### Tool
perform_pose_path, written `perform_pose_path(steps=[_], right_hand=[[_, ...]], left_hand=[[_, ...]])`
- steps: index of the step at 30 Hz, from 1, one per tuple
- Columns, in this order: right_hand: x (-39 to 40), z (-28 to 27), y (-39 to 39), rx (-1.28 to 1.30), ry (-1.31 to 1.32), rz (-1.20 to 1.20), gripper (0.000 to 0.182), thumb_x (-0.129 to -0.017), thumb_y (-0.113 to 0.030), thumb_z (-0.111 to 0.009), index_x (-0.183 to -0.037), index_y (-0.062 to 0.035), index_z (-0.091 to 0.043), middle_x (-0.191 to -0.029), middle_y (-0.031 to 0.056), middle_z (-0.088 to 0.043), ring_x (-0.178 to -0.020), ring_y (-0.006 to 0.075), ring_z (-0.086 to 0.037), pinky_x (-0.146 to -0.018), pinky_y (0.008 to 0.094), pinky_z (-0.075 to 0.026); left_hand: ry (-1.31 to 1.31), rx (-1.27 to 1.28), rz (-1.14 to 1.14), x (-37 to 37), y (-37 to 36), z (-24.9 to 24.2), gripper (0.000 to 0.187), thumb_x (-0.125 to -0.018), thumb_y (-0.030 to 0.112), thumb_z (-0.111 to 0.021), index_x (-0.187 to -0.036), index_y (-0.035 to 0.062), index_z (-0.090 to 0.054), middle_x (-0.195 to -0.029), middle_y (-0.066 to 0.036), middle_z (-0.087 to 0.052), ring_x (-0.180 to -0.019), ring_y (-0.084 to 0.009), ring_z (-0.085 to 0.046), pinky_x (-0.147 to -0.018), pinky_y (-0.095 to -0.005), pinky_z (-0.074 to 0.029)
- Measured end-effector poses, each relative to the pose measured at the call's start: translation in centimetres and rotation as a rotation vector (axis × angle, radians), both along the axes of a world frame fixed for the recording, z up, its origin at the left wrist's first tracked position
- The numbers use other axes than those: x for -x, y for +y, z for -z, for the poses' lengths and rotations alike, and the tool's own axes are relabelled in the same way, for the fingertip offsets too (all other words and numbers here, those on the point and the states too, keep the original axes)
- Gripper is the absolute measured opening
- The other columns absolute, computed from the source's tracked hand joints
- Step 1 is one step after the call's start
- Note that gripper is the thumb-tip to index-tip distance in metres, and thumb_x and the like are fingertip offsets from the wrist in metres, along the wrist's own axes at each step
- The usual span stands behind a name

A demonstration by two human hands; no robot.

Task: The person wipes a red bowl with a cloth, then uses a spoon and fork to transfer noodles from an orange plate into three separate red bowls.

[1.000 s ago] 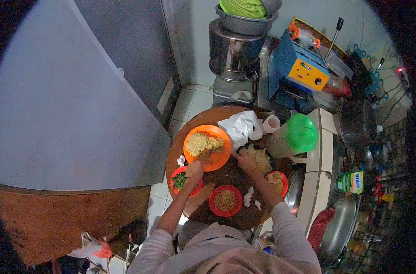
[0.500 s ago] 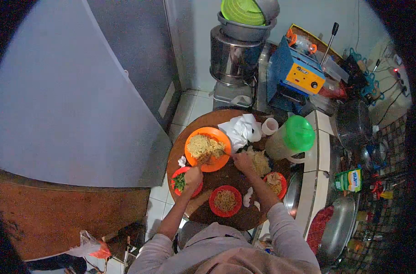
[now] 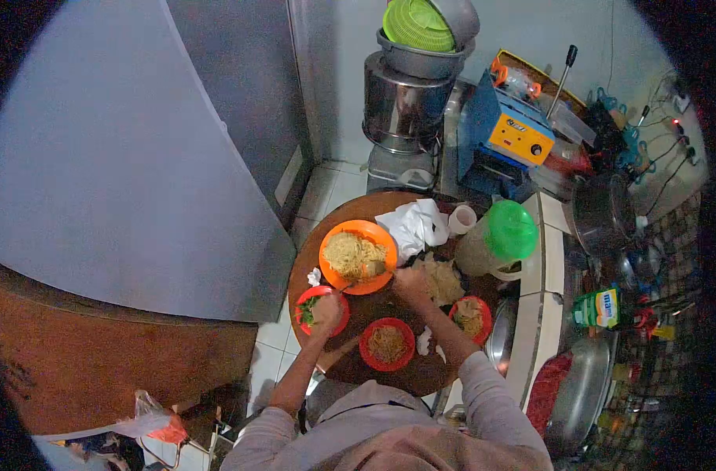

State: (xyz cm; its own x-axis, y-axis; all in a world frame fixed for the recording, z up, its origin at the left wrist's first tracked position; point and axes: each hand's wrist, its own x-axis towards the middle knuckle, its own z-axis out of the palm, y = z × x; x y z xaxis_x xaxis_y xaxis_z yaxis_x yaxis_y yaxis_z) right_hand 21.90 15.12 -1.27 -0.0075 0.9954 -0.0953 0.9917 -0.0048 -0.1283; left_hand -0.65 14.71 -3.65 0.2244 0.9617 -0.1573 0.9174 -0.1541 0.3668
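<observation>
An orange plate (image 3: 325, 263) heaped with pale noodles (image 3: 350, 253) sits on the round brown table (image 3: 358, 318). My right hand (image 3: 409, 284) is closed on a spoon (image 3: 377, 268) whose bowl lies over the plate's right side. Above a red bowl of green leaves (image 3: 342, 320), my left hand (image 3: 325, 309) is closed on a thin utensil (image 3: 345, 287) that points to the plate's lower edge; its tip is unclear. Nearer to me stands a red bowl of brownish noodles (image 3: 387, 344).
Another red bowl (image 3: 469, 320) stands at the right, near flat pale food (image 3: 440, 280). White paper (image 3: 413, 228), a white cup (image 3: 462, 220) and a green-lidded jug (image 3: 511, 230) are at the back. A tiled ledge (image 3: 532, 314) borders the right side.
My left hand has moved down and slightly left, drawing its utensil back from the noodles. The spoon in my right hand has shifted slightly, and my right hand is a little lower.
</observation>
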Motion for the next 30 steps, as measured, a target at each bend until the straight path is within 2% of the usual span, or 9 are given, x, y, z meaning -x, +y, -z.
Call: perform_pose_path(steps=[3,5,8,15,17,19,21,27,30], right_hand=[[0.3,2.6,-0.4,-0.152,0.136,-0.11,0.02,-0.069,-0.024,-0.051,-0.061,-0.0061,-0.058,-0.062,0.0137,-0.056,-0.061,0.0273,-0.056,-0.057,0.0376,-0.045],[0.9,2.8,-0.3,0.199,0.402,0.272,0.025,-0.07,-0.028,-0.052,-0.069,-0.0042,-0.06,-0.07,0.0158,-0.058,-0.069,0.0271,-0.057,-0.062,0.0358,-0.045],[0.1,4.7,-0.5,0.188,0.471,0.266,0.03,-0.072,-0.031,-0.052,-0.078,-0.0038,-0.061,-0.073,0.016,-0.058,-0.07,0.0247,-0.057,-0.064,0.0342,-0.044],[-0.9,3.3,-0.2,-0.006,0.71,0.161,0.03,-0.074,-0.028,-0.052,-0.078,0.001,-0.058,-0.059,0.0089,-0.054,-0.056,0.0151,-0.051,-0.053,0.0298,-0.039],[0.0,-0.2,-0.8,0.01,0.828,0.364,0.033,-0.073,-0.035,-0.049,-0.081,-0.0054,-0.06,-0.067,0.0171,-0.057,-0.062,0.0318,-0.055,-0.06,0.0375,-0.043],[-0.3,-0.3,-0.8,0.068,0.728,0.413,0.028,-0.074,-0.03,-0.05,-0.082,-0.005,-0.06,-0.065,0.0162,-0.057,-0.059,0.0281,-0.054,-0.058,0.0346,-0.043],[-0.6,-1.0,-2.2,-0.13,0.694,0.24,0.021,-0.075,-0.021,-0.051,-0.081,-0.0021,-0.059,-0.059,0.0068,-0.053,-0.054,0.0119,-0.048,-0.051,0.0266,-0.037],[-0.1,-4.5,-9.3,-0.047,0.847,0.251,0.023,-0.076,-0.021,-0.049,-0.086,-0.0043,-0.06,-0.061,0.0064,-0.055,-0.055,0.0143,-0.05,-0.054,0.0268,-0.038],[0.2,-5.9,-13.6,0.124,0.794,0.247,0.028,-0.075,-0.032,-0.05,-0.085,-0.0087,-0.061,-0.082,0.0094,-0.06,-0.077,0.0212,-0.058,-0.071,0.0317,-0.043]], left_hand=[[0.019,0.012,-0.012,0.1,0.1,0.4,0.022,-0.074,0.017,-0.044,-0.093,0.0131,-0.056,-0.068,-0.017,-0.056,-0.062,-0.0305,-0.057,-0.052,-0.0423,-0.045],[0.034,0.022,-0.021,0.3,0.0,0.6,0.022,-0.075,0.017,-0.044,-0.093,0.0135,-0.056,-0.068,-0.017,-0.056,-0.063,-0.0307,-0.057,-0.052,-0.0424,-0.045],[0.046,0.026,-0.035,0.7,0.0,-0.5,0.023,-0.075,0.017,-0.044,-0.094,0.0138,-0.056,-0.068,-0.017,-0.057,-0.063,-0.0308,-0.057,-0.053,-0.0425,-0.045],[-0.214,-0.056,-0.164,2.1,-1.0,-4.2,0.023,-0.08,0.022,-0.04,-0.093,0.0093,-0.054,-0.074,-0.017,-0.056,-0.065,-0.0335,-0.055,-0.055,-0.0441,-0.043],[-0.246,-0.053,-0.184,2.4,-1.3,-4.6,0.024,-0.08,0.023,-0.04,-0.097,0.012,-0.054,-0.08,-0.017,-0.057,-0.07,-0.033,-0.056,-0.06,-0.0436,-0.043],[-0.299,-0.108,-0.157,2.7,-1.8,-5.0,0.024,-0.08,0.024,-0.042,-0.097,0.0114,-0.054,-0.077,-0.018,-0.057,-0.069,-0.0332,-0.056,-0.06,-0.0426,-0.043],[-0.292,-0.107,-0.147,2.8,-2.7,-5.8,0.024,-0.08,0.024,-0.042,-0.096,0.011,-0.054,-0.076,-0.018,-0.056,-0.067,-0.0332,-0.056,-0.059,-0.0421,-0.043],[-0.318,-0.104,-0.071,3.3,-7.1,-6.2,0.025,-0.081,0.025,-0.039,-0.098,0.0125,-0.053,-0.071,-0.019,-0.056,-0.064,-0.036,-0.055,-0.058,-0.0444,-0.043],[-0.263,-0.041,-0.048,3.7,-9.5,-5.2,0.026,-0.081,0.026,-0.039,-0.1,0.0145,-0.052,-0.071,-0.019,-0.056,-0.065,-0.0363,-0.055,-0.058,-0.0443,-0.043]])
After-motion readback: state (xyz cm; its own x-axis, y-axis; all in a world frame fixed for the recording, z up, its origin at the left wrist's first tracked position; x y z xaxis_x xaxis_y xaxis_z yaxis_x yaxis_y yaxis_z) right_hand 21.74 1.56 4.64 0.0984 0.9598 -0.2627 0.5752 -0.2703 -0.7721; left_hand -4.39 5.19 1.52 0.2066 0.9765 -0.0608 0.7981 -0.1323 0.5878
